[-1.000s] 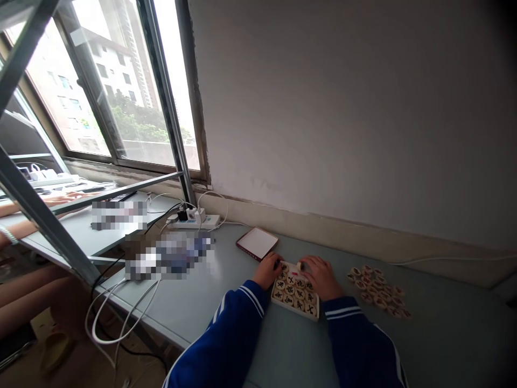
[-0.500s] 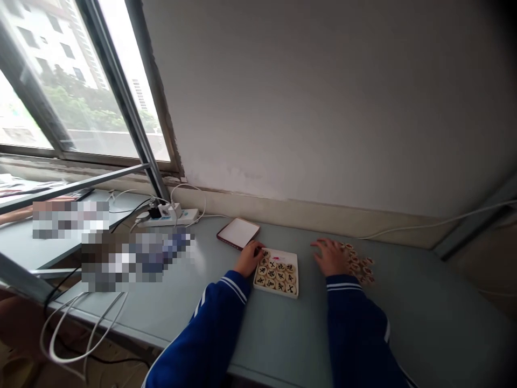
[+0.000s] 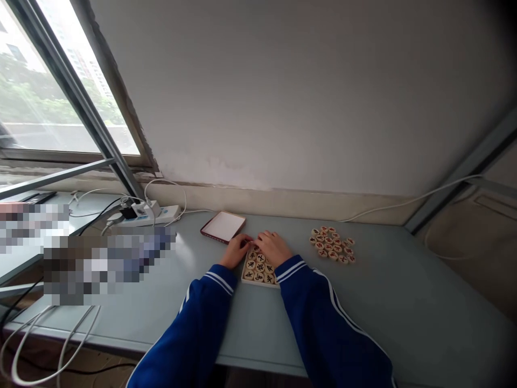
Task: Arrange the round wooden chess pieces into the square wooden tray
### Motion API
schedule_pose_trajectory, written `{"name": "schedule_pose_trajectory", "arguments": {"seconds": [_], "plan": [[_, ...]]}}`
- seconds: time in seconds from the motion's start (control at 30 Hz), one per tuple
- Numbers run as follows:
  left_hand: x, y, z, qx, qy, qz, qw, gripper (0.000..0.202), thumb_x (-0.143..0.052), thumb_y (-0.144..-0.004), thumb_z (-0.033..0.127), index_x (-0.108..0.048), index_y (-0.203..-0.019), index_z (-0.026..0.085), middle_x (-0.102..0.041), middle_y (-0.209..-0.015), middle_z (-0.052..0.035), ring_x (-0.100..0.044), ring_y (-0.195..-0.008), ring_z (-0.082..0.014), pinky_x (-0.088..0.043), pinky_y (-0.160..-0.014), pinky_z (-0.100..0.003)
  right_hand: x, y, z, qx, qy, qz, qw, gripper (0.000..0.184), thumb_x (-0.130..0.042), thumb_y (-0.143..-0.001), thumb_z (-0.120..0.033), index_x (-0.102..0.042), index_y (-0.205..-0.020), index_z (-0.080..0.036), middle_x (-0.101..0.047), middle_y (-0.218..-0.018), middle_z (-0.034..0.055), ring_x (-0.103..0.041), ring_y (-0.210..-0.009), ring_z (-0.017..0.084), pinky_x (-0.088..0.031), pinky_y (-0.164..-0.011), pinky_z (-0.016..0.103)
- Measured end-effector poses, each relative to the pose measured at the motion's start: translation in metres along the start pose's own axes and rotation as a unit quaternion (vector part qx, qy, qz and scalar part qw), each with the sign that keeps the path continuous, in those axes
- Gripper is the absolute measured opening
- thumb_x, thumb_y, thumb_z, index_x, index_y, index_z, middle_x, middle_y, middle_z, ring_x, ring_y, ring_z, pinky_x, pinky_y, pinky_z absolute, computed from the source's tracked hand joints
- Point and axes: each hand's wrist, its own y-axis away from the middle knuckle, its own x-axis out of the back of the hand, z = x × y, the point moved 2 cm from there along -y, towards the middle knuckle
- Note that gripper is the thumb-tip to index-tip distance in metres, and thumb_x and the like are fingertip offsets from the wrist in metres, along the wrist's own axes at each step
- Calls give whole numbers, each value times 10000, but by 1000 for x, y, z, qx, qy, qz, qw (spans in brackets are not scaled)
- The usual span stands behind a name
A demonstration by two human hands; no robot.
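Observation:
A white box (image 3: pixel 260 284) on the desk holds rows of round wooden xiangqi pieces (image 3: pixel 259 267) with black characters. My left hand (image 3: pixel 237 251) rests at its far left corner, the fingers closed on the edge. Over the far side of the box reaches my right hand (image 3: pixel 275 248), its fingers bent and almost touching the left fingertips. A piece with a reddish mark (image 3: pixel 256 248) shows at the right fingertips. That hand and its sleeve hide the right part of the box. More pieces, with red characters (image 3: pixel 331 245), lie in a loose group to the right.
Behind my left hand lies an open dark red lid (image 3: pixel 223 226) with a white inside. A white power strip (image 3: pixel 159 215) with plugs and cables stands by the wall. Blurred items (image 3: pixel 105 264) sit on the left of the grey desk (image 3: pixel 258 334). A metal post (image 3: pixel 460 167) rises at right.
My right hand has moved left from beside the red-marked pieces to the far side of the box. My left hand stays at the box corner. The view has turned a little to the right.

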Motion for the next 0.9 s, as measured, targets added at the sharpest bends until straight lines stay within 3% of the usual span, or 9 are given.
{"name": "schedule_pose_trajectory", "arguments": {"seconds": [0.17,0.33,0.43,0.53,0.73,0.83,0.9], "plan": [[-1,0,-1,1,-5,-8,1000,185,-452,-760,211,-603,-836,135,-611,-806,-42,-539,-718,-143,-417,-665,-246,-1,-4,15,-15,-103,18,994,125,-594,-715,-215,-585,-834,-179,-526,-919,47,-446,-922,186,-375,-761,294],[-1,0,-2,0,-6,-17,1000,198,-437,-761,198,-606,-837,129,-609,-804,-42,-536,-696,-134,-418,-650,-239,4,19,58,-95,-246,52,963,187,-618,-666,-261,-569,-832,-189,-556,-876,24,-476,-858,155,-384,-761,272],[-2,0,-2,1,-6,-18,1000,196,-434,-758,189,-606,-828,126,-610,-806,-43,-538,-696,-133,-423,-656,-239,5,45,84,-170,-225,46,958,187,-564,-707,-322,-556,-852,-206,-591,-852,16,-502,-772,151,-377,-712,288],[-1,0,-1,5,-10,-14,1000,193,-434,-754,179,-604,-827,126,-607,-793,-40,-537,-692,-133,-424,-662,-242,3,70,99,-206,-147,24,967,218,-513,-745,-350,-561,-929,-243,-607,-876,14,-511,-825,183,-343,-768,354],[-2,1,1,-3,-9,-7,1000,186,-435,-758,168,-608,-816,127,-603,-809,-42,-537,-731,-135,-424,-698,-244,0,95,109,-244,4,27,969,176,-447,-771,-201,-622,-782,-200,-537,-1041,103,-398,-1033,279,-278,-815,448],[-2,1,1,-3,-10,-8,1000,192,-431,-753,147,-607,-825,119,-597,-801,-44,-532,-719,-129,-422,-682,-234,4,86,98,-234,-21,38,971,175,-461,-774,-233,-622,-838,-214,-534,-1050,95,-419,-1012,265,-298,-817,440],[-2,2,1,-12,-13,-5,1000,193,-432,-747,137,-609,-819,117,-591,-798,-44,-527,-714,-126,-417,-680,-231,5,74,79,-181,-92,29,979,198,-463,-789,-276,-604,-927,-259,-538,-1051,49,-450,-987,220,-334,-822,392]]}}
